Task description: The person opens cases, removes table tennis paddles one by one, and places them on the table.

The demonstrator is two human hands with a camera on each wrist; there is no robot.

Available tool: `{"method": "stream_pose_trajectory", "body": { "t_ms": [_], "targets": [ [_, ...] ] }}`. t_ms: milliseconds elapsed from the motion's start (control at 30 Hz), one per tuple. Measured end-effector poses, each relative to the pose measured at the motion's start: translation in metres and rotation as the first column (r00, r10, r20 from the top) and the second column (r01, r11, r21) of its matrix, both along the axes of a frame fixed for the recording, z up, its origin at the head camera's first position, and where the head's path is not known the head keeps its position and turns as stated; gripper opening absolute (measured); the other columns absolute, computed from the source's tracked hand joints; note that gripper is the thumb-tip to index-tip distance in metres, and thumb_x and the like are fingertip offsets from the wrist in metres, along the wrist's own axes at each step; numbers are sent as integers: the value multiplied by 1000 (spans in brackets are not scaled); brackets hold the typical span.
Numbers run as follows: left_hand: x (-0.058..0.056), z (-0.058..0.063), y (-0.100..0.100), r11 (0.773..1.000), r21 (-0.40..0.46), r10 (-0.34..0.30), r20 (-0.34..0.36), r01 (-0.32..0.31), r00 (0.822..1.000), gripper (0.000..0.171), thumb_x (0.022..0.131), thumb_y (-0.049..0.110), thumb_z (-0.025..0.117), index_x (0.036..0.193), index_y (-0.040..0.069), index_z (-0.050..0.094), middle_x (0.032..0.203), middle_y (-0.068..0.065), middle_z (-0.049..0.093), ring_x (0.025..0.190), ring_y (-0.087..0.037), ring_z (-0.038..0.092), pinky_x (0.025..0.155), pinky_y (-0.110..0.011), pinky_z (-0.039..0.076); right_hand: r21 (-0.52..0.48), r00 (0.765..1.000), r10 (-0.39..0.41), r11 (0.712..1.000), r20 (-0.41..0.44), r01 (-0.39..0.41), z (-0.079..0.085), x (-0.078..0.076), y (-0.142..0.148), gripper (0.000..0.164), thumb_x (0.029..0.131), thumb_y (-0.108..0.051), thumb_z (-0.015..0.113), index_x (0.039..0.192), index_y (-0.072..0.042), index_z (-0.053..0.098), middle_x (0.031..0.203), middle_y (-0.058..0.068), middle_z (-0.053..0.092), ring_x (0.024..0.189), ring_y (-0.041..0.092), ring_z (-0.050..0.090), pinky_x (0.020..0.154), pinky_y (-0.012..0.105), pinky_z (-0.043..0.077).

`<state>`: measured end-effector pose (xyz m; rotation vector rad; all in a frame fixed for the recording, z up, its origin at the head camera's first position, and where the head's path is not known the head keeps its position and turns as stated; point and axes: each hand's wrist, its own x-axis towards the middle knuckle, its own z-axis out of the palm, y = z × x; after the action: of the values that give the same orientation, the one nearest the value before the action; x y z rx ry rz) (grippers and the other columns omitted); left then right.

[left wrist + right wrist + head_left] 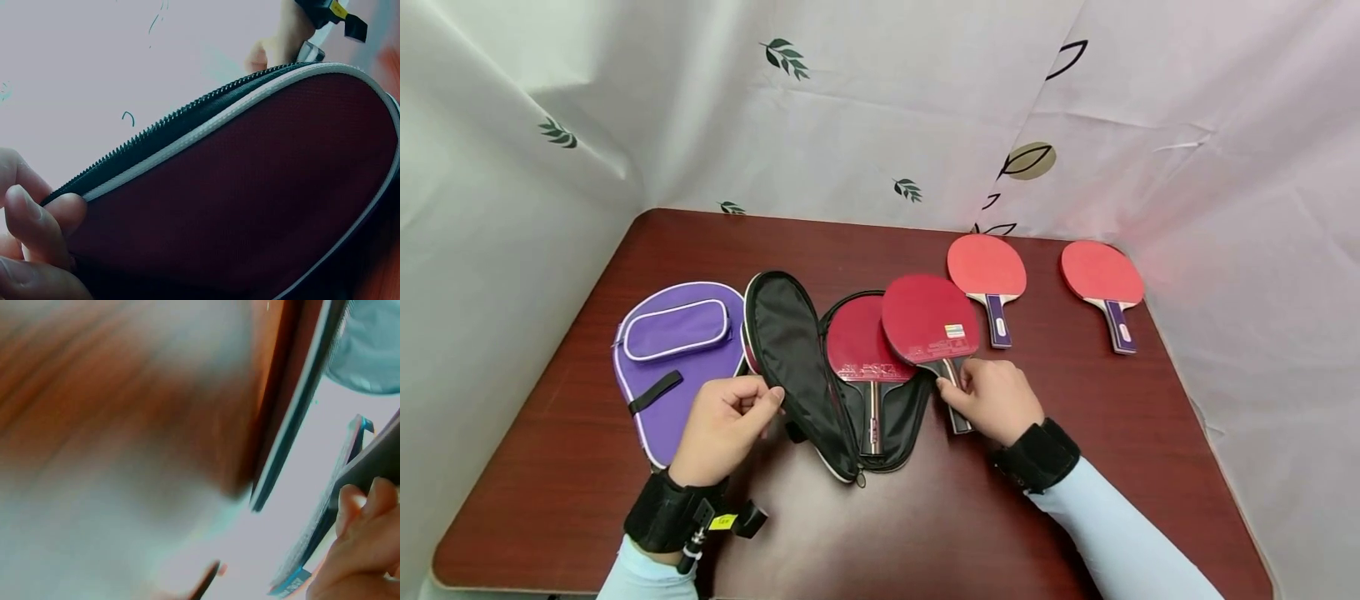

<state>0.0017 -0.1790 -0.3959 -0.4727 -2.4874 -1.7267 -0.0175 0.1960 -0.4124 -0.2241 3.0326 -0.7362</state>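
Observation:
My left hand (722, 429) pinches the edge of the raised flap of a zippered paddle case (790, 358), whose black lining faces up. In the left wrist view the flap's dark red outside (244, 175) shows, with white piping and a zipper along its edge. Inside the case lies one red table tennis paddle (853, 333), handle toward me. My right hand (1003, 400) grips the handle of a second red paddle (928, 317), its blade tilted left and overlapping the one in the case. Fingers (356, 550) curl at that handle in the right wrist view.
A purple paddle case (692, 400) with white piping lies to the left, partly behind the left hand and the open flap. Two lighter red paddles (985, 262) (1101, 271) with purple handles lie at the back right. Patterned white cloth (850, 108) hangs behind the brown table (1112, 467).

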Motion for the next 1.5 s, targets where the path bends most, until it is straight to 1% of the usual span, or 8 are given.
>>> {"method": "stream_pose_trajectory", "body": {
  "t_ms": [167,367,533,700,967,1100,1333,1500],
  "targets": [
    [0,-1,0,1000,2,18,-34,-18,999,44,101,1,73,65,23,63,51,11,50,44,-7,40,39,-26,28,7,998,-51,999,45,51,9,3,32,42,101,-34,77,69,-17,56,54,-4,48,50,16,48,49,34,38],
    [1,-2,0,999,10,45,-58,-45,997,45,99,-2,73,65,26,65,52,11,52,43,-4,40,38,-25,28,88,988,-137,987,67,131,13,12,80,40,105,-36,72,73,-15,60,56,-2,50,54,19,50,52,36,40],
    [1,-1,0,998,-4,62,-60,-62,996,47,98,-1,74,62,27,63,51,11,52,43,-3,38,38,-24,27,170,975,-206,967,83,190,10,24,117,42,107,-38,69,74,-14,58,57,0,49,55,20,48,52,36,38],
    [2,0,-4,996,-3,84,-66,-85,994,51,98,-2,73,58,26,59,49,9,50,44,-3,37,39,-24,26,226,968,-236,951,88,211,3,32,142,44,108,-37,67,74,-14,55,59,0,48,57,20,48,53,37,37],
    [5,0,-10,994,-34,102,-65,-104,993,53,100,-1,73,57,27,58,50,8,51,45,-4,36,41,-24,25,274,963,-247,939,106,210,-4,36,159,44,108,-37,68,74,-13,52,61,2,47,59,21,48,55,37,37],
    [7,-1,-13,993,-19,112,-55,-113,992,53,100,-1,73,57,26,59,50,10,50,44,-3,34,41,-23,23,280,963,-246,937,109,208,-6,35,161,44,108,-37,67,74,-13,52,62,2,47,59,21,48,55,37,37],
    [13,-1,-22,987,18,162,-15,-162,987,51,101,-3,71,59,24,62,49,5,50,43,-2,32,39,-22,21,283,965,-234,940,121,192,-9,30,161,44,108,-36,66,73,-13,51,62,3,46,59,21,47,56,38,36],
    [17,1,-25,988,22,150,13,-150,989,50,102,-3,70,61,23,65,50,3,50,43,-2,32,38,-22,22,294,965,-229,938,128,183,-11,25,162,45,108,-36,66,72,-13,51,61,3,46,59,22,48,57,38,36]
  ]
}}
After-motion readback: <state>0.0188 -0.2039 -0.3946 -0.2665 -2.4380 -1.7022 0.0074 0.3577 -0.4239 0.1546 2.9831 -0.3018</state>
